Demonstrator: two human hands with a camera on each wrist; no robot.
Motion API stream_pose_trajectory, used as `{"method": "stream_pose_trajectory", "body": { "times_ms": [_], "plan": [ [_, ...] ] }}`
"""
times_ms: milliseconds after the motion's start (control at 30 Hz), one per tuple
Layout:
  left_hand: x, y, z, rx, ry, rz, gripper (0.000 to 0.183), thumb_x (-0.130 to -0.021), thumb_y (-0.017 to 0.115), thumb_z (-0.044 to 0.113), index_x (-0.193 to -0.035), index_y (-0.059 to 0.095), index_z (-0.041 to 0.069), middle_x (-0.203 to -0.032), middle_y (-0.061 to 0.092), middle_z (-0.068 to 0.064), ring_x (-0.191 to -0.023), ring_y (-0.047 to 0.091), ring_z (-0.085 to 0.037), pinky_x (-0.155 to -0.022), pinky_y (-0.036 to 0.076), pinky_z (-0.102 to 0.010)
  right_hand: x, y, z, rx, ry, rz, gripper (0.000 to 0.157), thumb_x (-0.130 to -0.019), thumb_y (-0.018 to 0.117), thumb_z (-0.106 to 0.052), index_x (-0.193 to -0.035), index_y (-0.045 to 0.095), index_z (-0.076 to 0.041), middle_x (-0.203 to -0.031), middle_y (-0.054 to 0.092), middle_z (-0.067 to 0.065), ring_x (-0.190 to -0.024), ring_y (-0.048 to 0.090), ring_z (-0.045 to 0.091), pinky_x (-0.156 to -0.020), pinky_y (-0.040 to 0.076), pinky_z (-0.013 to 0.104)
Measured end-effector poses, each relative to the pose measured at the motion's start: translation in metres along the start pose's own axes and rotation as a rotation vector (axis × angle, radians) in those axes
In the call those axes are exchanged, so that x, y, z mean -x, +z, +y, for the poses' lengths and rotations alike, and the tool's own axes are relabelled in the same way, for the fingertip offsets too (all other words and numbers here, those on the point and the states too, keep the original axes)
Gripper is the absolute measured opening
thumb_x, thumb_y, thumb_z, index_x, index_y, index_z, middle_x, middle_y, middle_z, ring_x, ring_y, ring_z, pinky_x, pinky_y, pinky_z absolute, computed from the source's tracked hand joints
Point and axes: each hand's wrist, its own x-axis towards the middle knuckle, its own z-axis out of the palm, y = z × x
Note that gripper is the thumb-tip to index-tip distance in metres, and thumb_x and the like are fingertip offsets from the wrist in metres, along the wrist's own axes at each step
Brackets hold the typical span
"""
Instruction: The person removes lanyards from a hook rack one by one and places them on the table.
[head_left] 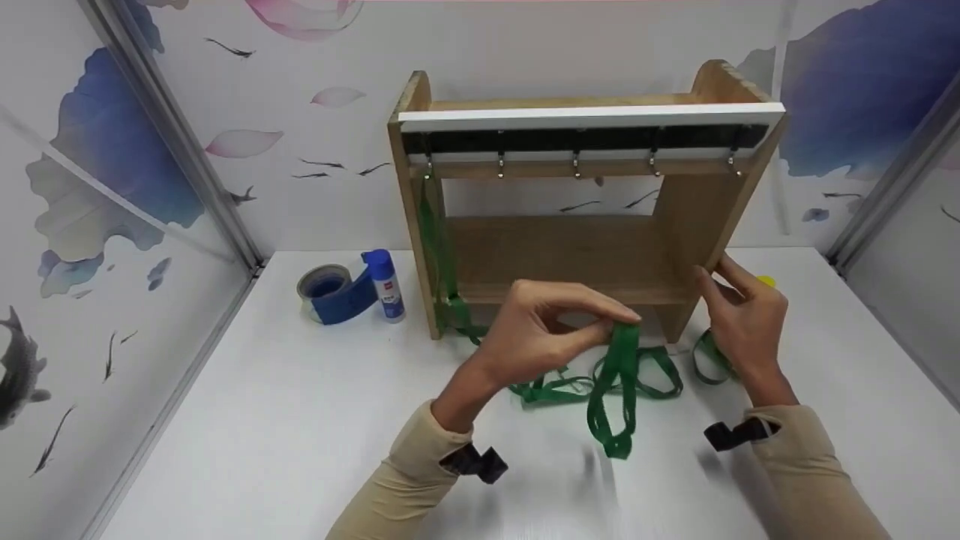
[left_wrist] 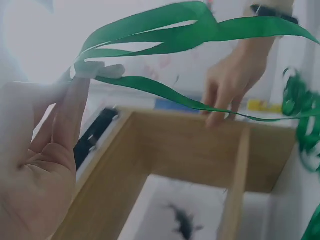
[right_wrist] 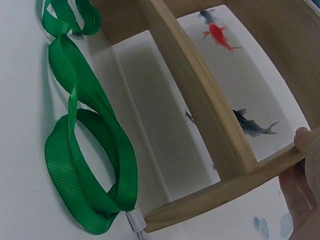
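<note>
My left hand [head_left: 544,322] pinches a green ribbon [head_left: 622,356] between thumb and fingertips, with a folded loop hanging below them. A small pale piece shows at the pinch in the left wrist view. More of the ribbon lies in loose loops on the table, and a green length hangs down from the leftmost hook of a wooden rack [head_left: 555,251]. My right hand [head_left: 750,322] grips the rack's right side panel [right_wrist: 200,202], thumb on one face and fingers on the other. A ribbon loop [right_wrist: 70,155] lies beside the rack's foot in the right wrist view.
Several metal hooks [head_left: 577,165] line a black strip under the rack's white front edge. Left of the rack stand a roll of blue tape [head_left: 341,304] and a blue-capped bottle [head_left: 386,289]. A yellow item [head_left: 765,280] peeks out behind my right hand. Printed walls enclose the white table [head_left: 262,420].
</note>
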Motion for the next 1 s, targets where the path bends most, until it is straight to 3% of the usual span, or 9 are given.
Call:
{"method": "stream_pose_trajectory", "body": {
  "times_ms": [200,333,500,733,867,1000],
  "plan": [
    [-0.009,0.047,-0.020,0.016,-0.050,0.001,0.019,-0.102,0.071,-0.001,-0.119,0.080,-0.003,-0.121,0.081,-0.018,-0.116,0.078,-0.018,-0.098,0.065,-0.030,0.000,-0.002,0.001,0.030,0.012,0.010,0.047,-0.102,0.078,-0.023,-0.148,0.066,-0.026,-0.149,0.068,-0.001,-0.137,0.069,0.024,-0.091,0.055,0.007],
    [-0.012,0.060,-0.026,0.001,-0.054,0.001,0.019,-0.103,0.071,0.000,-0.119,0.080,-0.003,-0.122,0.081,-0.017,-0.118,0.078,-0.016,-0.095,0.065,-0.028,0.000,0.000,0.003,0.031,0.002,0.008,0.046,-0.102,0.078,-0.022,-0.147,0.066,-0.025,-0.148,0.068,-0.001,-0.137,0.069,0.025,-0.091,0.055,0.007],
    [-0.001,0.051,-0.029,-0.067,-0.096,-0.090,0.019,-0.104,0.070,0.003,-0.119,0.082,0.002,-0.120,0.083,-0.011,-0.117,0.077,-0.008,-0.098,0.063,-0.024,-0.001,0.001,0.002,0.021,-0.004,0.005,0.046,-0.102,0.078,-0.022,-0.147,0.067,-0.022,-0.148,0.068,0.001,-0.136,0.069,0.023,-0.092,0.056,0.009],
    [0.032,0.024,-0.040,-0.193,-0.309,-0.296,0.019,-0.106,0.069,0.006,-0.117,0.084,0.010,-0.119,0.083,-0.003,-0.106,0.075,0.002,-0.091,0.062,-0.015,-0.002,0.002,0.000,-0.004,-0.010,0.010,0.046,-0.100,0.080,-0.022,-0.145,0.068,-0.022,-0.146,0.069,0.002,-0.134,0.071,0.018,-0.093,0.059,0.012],
    [0.043,0.023,-0.045,-0.217,-0.350,-0.412,0.021,-0.107,0.068,0.008,-0.118,0.084,0.012,-0.119,0.083,-0.001,-0.103,0.071,0.007,-0.091,0.061,-0.013,-0.001,0.000,0.000,0.005,0.005,0.008,0.047,-0.101,0.080,-0.025,-0.145,0.068,-0.024,-0.147,0.069,0.000,-0.134,0.070,0.018,-0.093,0.059,0.012],
    [0.045,0.029,-0.049,-0.236,-0.373,-0.521,0.023,-0.108,0.066,0.009,-0.120,0.084,0.014,-0.118,0.082,0.003,-0.099,0.066,0.011,-0.093,0.059,-0.012,0.000,0.001,-0.001,0.002,0.019,0.004,0.047,-0.101,0.080,-0.026,-0.146,0.067,-0.025,-0.147,0.069,-0.001,-0.135,0.070,0.018,-0.094,0.059,0.012]
  ]
}}
